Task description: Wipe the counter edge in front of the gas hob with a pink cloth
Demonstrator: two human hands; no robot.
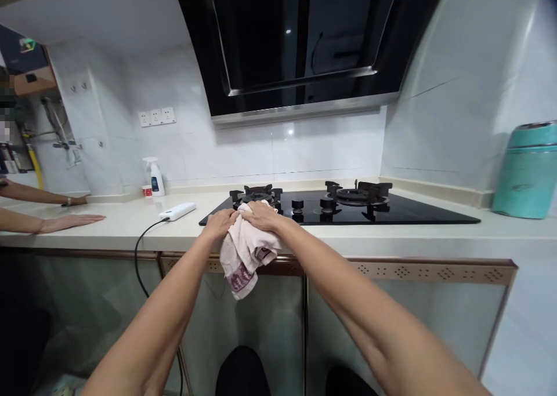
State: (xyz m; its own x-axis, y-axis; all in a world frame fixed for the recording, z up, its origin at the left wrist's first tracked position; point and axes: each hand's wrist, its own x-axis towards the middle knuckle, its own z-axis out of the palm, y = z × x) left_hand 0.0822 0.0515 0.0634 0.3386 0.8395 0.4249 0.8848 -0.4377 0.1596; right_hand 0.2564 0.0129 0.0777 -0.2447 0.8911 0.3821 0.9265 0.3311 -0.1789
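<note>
Cloth: pale pink, bunched at the table front edge, lower part hanging over the cabinet front, just before the black hob. Left hand: fingers curled closed on the cloth's top left. Right hand: fingers bent down over its top, gripping. A co-worker's hands lie flat, far left.

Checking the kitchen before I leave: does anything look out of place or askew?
Only small things: the cloth under both hands droops over the counter edge, and the power bank cable dangles off the front.
</note>
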